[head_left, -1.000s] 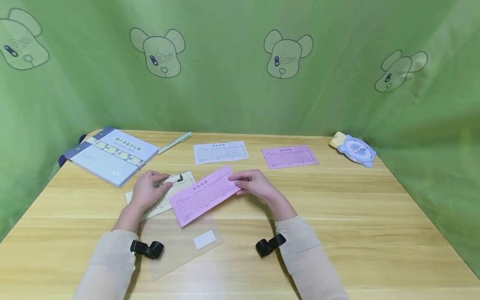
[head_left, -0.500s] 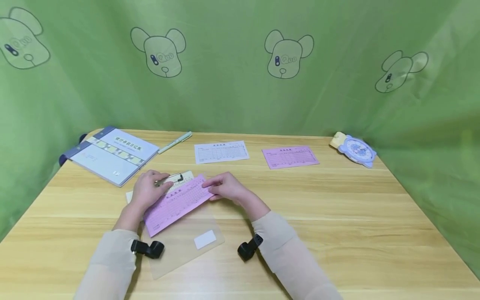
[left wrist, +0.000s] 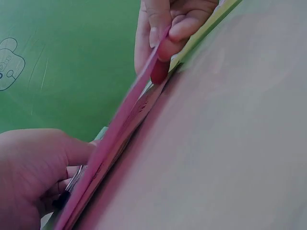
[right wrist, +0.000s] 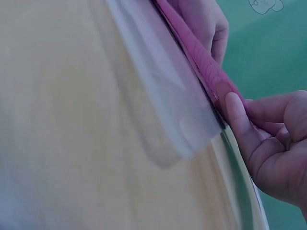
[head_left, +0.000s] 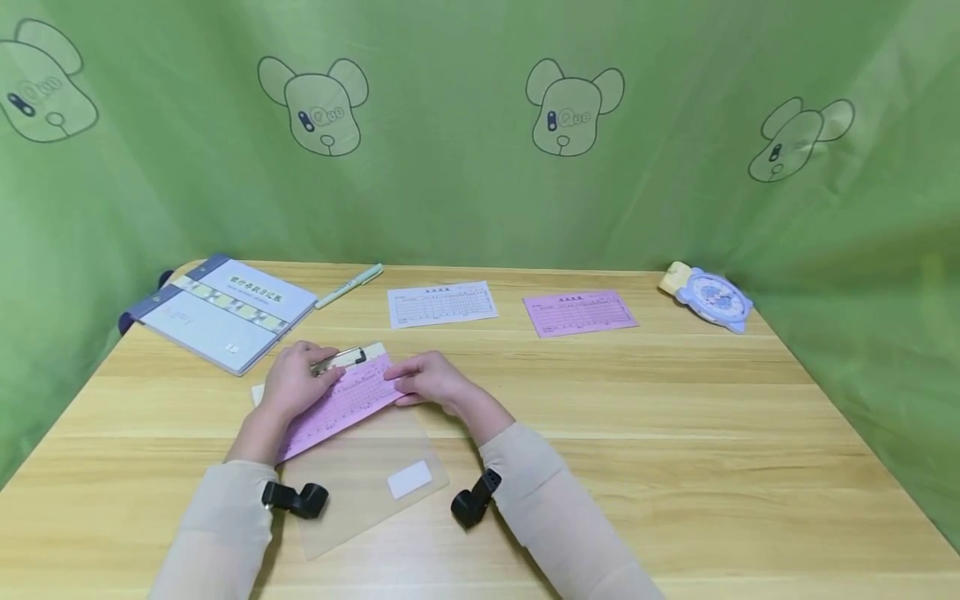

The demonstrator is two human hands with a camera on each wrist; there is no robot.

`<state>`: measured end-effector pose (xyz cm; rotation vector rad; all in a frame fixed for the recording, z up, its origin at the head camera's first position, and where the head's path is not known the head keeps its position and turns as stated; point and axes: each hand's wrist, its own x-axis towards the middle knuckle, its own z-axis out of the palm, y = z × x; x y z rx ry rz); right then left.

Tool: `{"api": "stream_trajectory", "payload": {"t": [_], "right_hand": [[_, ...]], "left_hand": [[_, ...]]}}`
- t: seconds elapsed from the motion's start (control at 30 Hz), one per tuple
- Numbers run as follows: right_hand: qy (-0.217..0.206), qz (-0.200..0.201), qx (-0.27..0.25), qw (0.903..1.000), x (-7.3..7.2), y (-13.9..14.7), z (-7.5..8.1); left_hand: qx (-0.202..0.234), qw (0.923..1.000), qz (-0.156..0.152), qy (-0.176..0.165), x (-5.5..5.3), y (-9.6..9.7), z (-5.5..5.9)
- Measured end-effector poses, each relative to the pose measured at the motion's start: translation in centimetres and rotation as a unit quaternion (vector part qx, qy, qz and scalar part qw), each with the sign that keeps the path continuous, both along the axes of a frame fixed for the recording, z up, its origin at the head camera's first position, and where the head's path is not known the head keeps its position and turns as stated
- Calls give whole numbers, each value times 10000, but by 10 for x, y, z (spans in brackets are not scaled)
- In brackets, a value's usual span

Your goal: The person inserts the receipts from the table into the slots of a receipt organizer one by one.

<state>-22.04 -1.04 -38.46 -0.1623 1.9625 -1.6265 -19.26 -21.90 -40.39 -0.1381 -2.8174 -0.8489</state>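
My left hand (head_left: 294, 379) grips the metal clip (head_left: 347, 358) at the top of a translucent clipboard (head_left: 352, 492), its thumb on the near side. My right hand (head_left: 431, 382) pinches the right end of a pink printed form (head_left: 348, 400) between thumb and fingers. The form lies slantwise over the board, its upper edge close below the clip, and covers most of a cream form (head_left: 375, 350). In the left wrist view, the pink form (left wrist: 127, 108) appears edge-on, slightly apart from the paper below it. The right wrist view shows the right fingertips (right wrist: 235, 108) at its edge.
A blue-and-white account book (head_left: 228, 312) lies at the back left, beside a pale green pen (head_left: 349, 286). Along the back are a white form (head_left: 442, 304), another pink form (head_left: 580, 314) and a blue clock-shaped toy (head_left: 712, 298). A white label (head_left: 409, 479) marks the clipboard.
The right hand has brought the pink form leftward and down over the clipboard, up to the clip. My left hand has stayed on the clip.
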Motion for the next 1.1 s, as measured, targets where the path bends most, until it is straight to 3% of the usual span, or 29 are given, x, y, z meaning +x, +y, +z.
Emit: {"api": "stream_trajectory", "payload": {"t": [0.2, 0.47, 0.77, 1.1], "right_hand": [[51, -15, 105, 9999, 1, -6, -2], [106, -58, 216, 9997, 3, -10, 2], [246, -11, 379, 9990, 0, -15, 5], [235, -242, 268, 9991, -6, -16, 4]], "left_hand": [[-371, 9991, -159, 161, 0, -1, -1], [-1030, 9922, -404, 580, -1, -1, -3], [-1005, 9917, -448, 668, -2, -1, -2], [-935, 9930, -434, 569, -1, 1, -1]]}}
